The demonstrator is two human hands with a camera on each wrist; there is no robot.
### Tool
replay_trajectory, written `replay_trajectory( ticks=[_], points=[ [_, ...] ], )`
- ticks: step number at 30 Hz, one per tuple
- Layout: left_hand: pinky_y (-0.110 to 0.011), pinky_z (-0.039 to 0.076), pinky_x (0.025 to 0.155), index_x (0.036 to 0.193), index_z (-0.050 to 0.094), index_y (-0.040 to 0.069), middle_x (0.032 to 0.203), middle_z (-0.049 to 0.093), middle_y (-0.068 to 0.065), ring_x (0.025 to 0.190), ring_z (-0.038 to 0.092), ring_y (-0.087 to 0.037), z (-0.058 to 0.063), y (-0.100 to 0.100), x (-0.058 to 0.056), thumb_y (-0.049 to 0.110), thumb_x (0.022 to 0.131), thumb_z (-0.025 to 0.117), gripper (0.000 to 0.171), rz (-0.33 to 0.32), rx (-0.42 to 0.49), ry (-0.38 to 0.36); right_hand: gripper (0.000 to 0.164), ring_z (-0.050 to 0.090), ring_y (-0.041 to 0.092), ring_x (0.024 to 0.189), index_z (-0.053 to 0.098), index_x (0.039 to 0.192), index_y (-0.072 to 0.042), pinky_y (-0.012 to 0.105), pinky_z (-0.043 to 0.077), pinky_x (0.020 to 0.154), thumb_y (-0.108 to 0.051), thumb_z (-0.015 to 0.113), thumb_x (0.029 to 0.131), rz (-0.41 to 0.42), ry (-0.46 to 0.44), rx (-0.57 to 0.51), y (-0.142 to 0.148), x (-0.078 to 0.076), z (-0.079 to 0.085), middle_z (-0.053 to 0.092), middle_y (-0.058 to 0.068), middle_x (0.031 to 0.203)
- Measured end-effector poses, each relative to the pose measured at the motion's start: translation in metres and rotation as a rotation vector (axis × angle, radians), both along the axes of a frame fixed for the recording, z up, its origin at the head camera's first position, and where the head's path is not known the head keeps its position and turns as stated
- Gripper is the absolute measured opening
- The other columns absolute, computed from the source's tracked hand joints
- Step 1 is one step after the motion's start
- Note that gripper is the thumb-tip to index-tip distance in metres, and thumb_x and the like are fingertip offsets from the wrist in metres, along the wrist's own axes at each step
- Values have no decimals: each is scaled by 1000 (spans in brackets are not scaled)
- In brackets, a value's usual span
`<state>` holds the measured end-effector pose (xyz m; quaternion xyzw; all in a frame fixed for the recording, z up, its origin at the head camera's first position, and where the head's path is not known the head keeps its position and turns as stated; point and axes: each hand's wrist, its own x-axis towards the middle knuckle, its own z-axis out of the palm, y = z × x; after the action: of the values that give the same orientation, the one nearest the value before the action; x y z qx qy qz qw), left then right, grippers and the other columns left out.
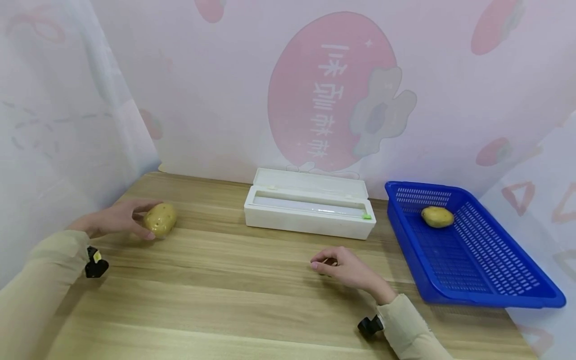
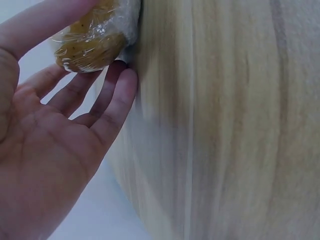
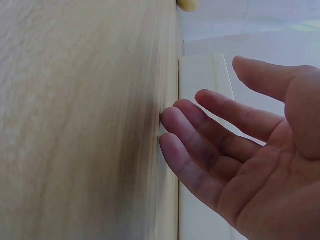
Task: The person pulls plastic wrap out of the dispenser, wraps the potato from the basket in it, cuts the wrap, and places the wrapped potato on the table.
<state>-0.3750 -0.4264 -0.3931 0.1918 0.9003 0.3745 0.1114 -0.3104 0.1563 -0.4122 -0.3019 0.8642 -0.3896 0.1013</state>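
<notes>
At the table's left side, my left hand (image 1: pixel 118 218) has its thumb and fingers about a potato (image 1: pixel 160 220). Shiny cling film covers this potato (image 2: pixel 92 47), as the left wrist view shows up close. There the thumb passes over it and the fingertips touch its near end, while the palm stays apart from it. My right hand (image 1: pixel 344 268) hovers low over the wood in front of the white cling film box, fingers loosely bent and holding nothing. In the right wrist view, the right hand (image 3: pixel 220 145) has its little-finger side close to the tabletop.
The white cling film box (image 1: pixel 310 224) stands at the back centre, its lid raised and a green slider at its right end. On the right is a blue plastic basket (image 1: pixel 405 245) with another potato (image 1: pixel 437 217) inside. Printed curtains (image 1: pixel 216 100) enclose the wooden table (image 1: pixel 216 290).
</notes>
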Motion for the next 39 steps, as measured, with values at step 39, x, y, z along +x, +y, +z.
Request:
replay_trajectory(
  ticks=[39],
  points=[
    [-56, 45, 87, 147, 44, 12, 144, 46, -12, 119, 49, -35, 59, 100, 19, 47, 86, 74, 77, 171, -55, 316, 21, 62, 33, 76, 72, 104, 0, 31, 52, 59, -18, 68, 95, -414, 120, -271, 21, -16, 29, 67, 10, 84]
  ],
)
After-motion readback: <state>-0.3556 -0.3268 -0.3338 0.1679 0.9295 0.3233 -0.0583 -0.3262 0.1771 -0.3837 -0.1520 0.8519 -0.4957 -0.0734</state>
